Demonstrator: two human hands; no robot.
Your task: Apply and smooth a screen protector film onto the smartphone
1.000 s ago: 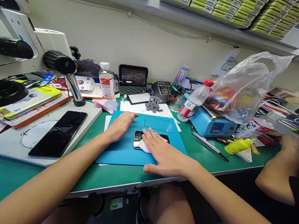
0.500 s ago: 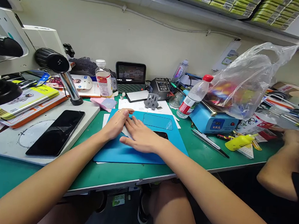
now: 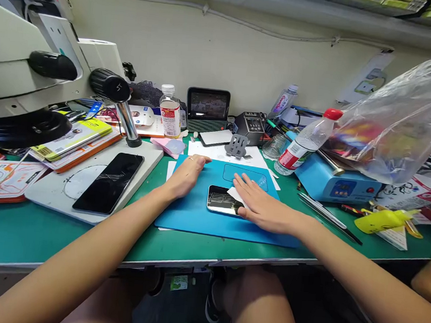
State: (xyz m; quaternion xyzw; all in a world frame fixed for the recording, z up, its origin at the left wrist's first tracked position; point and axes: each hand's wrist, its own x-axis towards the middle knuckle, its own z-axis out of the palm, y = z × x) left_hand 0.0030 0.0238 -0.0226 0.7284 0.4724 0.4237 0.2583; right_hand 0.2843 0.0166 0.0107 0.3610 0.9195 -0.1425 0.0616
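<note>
Phone (image 3: 218, 199) partly under flattened right grip (image 3: 259, 205); left grip (image 3: 186, 177) unclear; bag (image 3: 410, 104) holds colourful things (image 3: 361, 138)

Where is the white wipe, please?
Just right of centre in the head view, the white wipe lies partly under the right hand, over the smartphone.

Mat (image 3: 196, 222) front free, red-capped bottle (image 3: 306, 141) back right

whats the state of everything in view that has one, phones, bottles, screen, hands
Right hand: fingers extended, over a white wipe
Left hand: on the blue mat, grip unclear
Phone on the mat: lying flat, partly covered
Large black phone: lying flat, screen dark
White-capped bottle: closed, upright
Red-capped bottle: closed
Yellow bottle: on its side
Small screen: showing a picture
</note>
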